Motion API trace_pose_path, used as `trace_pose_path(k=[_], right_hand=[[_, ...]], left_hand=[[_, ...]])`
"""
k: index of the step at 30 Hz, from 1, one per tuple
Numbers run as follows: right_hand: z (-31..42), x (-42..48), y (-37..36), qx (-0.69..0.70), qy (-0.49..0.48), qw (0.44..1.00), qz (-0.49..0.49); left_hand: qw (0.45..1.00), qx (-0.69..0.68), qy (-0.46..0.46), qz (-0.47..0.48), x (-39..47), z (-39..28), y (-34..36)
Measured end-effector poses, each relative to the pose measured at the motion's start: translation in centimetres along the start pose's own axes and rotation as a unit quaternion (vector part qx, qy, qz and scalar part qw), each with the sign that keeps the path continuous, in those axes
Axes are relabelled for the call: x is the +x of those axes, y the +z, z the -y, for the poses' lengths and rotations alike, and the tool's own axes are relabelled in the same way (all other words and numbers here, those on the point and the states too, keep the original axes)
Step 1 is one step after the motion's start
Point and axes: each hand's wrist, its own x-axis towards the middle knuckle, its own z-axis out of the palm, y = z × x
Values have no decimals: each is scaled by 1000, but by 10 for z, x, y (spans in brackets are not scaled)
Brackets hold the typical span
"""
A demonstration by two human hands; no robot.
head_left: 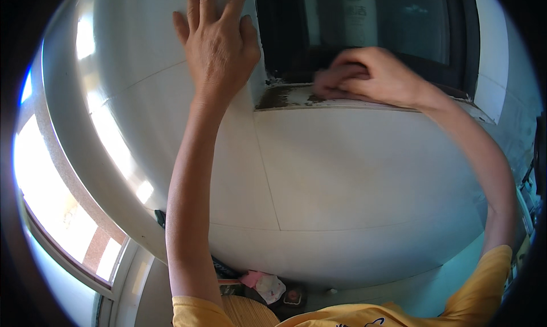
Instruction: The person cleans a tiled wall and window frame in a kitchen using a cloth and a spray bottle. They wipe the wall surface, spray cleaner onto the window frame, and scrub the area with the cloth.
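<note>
My left hand (220, 40) lies with its fingers spread on the pale tiled wall (149, 49), just left of a dark-framed window (463, 40); nothing is in it. Over the window's sill (295, 97), whose surface is patchy brown and white, my right hand (350, 77) is blurred, its fingers curled. Whether it holds anything cannot be told. Behind the glass stands a white bottle (360, 17) bearing writing.
A bright window (55, 186) is at the far left. Below, near my body, are a round wooden-slatted top (248, 312), a pink and white cloth (267, 286) and a small dark tray (294, 296). Assorted items crowd the right rim.
</note>
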Motion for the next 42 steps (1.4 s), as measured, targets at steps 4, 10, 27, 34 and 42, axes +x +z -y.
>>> trace_pose_path(k=[4,10,27,34,42], right_hand=[[6,56,46,-23,-65,996,-55],[38,74,55,-4,5,1000,13],[-37,-191,45,-322,-53,856,-402],[-113,-275,-64,-325,194,643,-666],[-46,-268,15,-2,109,805,-583]], left_hand=[[1000,-18,8,-13,1,-6,4],[1000,1,10,-14,-3,3,4],[988,32,117,-96,-16,45,0],[992,-91,78,-36,-123,-75,-48],[827,-528,-58,185,-229,-287,-64]])
